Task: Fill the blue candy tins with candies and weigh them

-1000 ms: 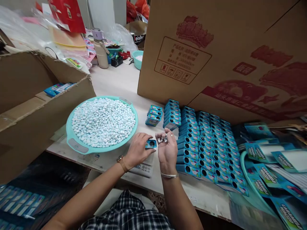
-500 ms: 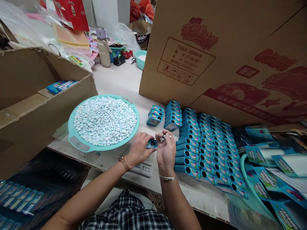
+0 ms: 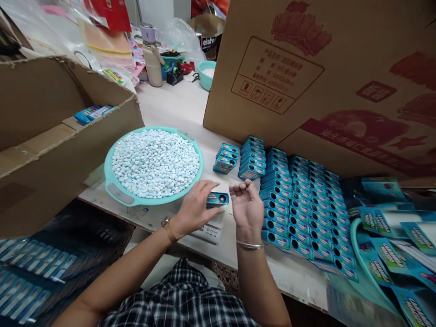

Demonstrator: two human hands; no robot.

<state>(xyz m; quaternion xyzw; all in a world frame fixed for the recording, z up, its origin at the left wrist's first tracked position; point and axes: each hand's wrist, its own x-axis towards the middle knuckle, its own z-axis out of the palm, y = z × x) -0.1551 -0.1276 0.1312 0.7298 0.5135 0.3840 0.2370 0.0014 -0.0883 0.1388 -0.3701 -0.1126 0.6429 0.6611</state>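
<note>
A small blue printed box (image 3: pixel 218 199) with a round hole in its top stands at the scale (image 3: pixel 208 232), and something pale shows in the hole. Around its near left side is my left hand (image 3: pixel 194 209), thumb and fingers spread apart; I see no firm grip on the box. Just right of the box, my right hand (image 3: pixel 248 206) is turned palm up with loosely curled fingers, and no candy is visible in the palm. A turquoise basin (image 3: pixel 117 195) full of pale blue and white candies (image 3: pixel 156 163) sits left of my hands.
Rows of blue boxes (image 3: pixel 303 209) stand to the right, with a short stack (image 3: pixel 225 159) behind my hands. A large carton (image 3: pixel 265 100) leans behind them. An open carton (image 3: pixel 112 131) is at left; a tub (image 3: pixel 357 240) holds flattened boxes at right.
My right hand has moved slightly right, away from the box, and the white candies seen in its fingers no longer show. My left fingers have spread from around the box. The view has shifted slightly.
</note>
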